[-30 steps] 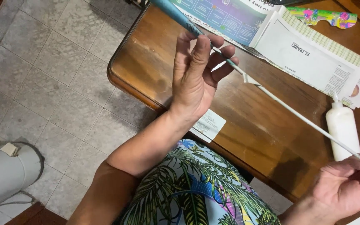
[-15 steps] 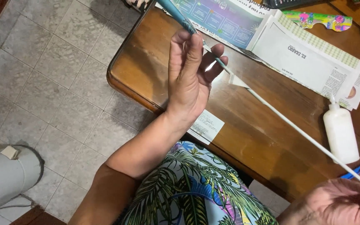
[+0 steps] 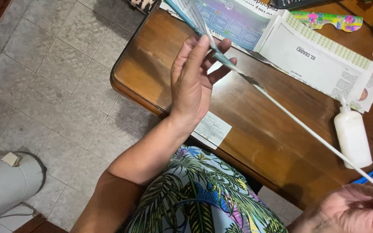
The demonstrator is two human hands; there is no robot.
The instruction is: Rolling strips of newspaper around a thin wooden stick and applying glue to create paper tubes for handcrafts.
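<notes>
- Wooden surface (image 3: 255, 142) fills the upper right — grey tiled floor (image 3: 48, 77) at nine o'clock.
- Newspaper (image 3: 316, 64) at one o'clock.
- White glue bottle (image 3: 352, 137) at three o'clock.
- Left hand (image 3: 195, 82) pinches the rolled paper stick (image 3: 298, 123); right hand (image 3: 355, 211) grips its thin end at five o'clock.

Bare brown wooden table (image 3: 255, 142) lies open mid-scene; white plastic glue bottle (image 3: 352, 137) blocks right, spread printed newspapers (image 3: 320, 64) crowd far side.

Paper tube (image 3: 298, 123) slanting above table (image 3: 152, 64), left hand (image 3: 193, 82) to right hand (image 3: 355, 211); glue bottle (image 3: 352, 138) lying right of it; newspaper (image 3: 316, 60) behind.
</notes>
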